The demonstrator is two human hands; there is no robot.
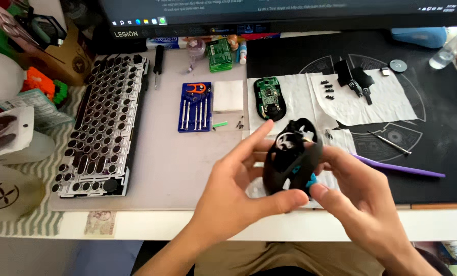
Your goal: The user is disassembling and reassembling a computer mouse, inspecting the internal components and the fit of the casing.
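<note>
Head cam, looking down over the desk point(177, 168)

It's sitting up at the wearer's head, tilting steeply down and forward, catching both hands close at the bottom, with the keyboard point(103, 125) off left and the monitor's point(284, 15) lower edge cutting across the top.

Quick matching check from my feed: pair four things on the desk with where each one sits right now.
Things:
1. black mouse shell
2. green circuit board
3. blue screwdriver set
4. purple pry tool

Places:
A. right of the keyboard, on the grey mat
B. held between the left hand and the right hand
C. on the black mat, right of the hands
D. on white tissue, above the hands

Pairs: 1-B, 2-D, 3-A, 4-C
</note>
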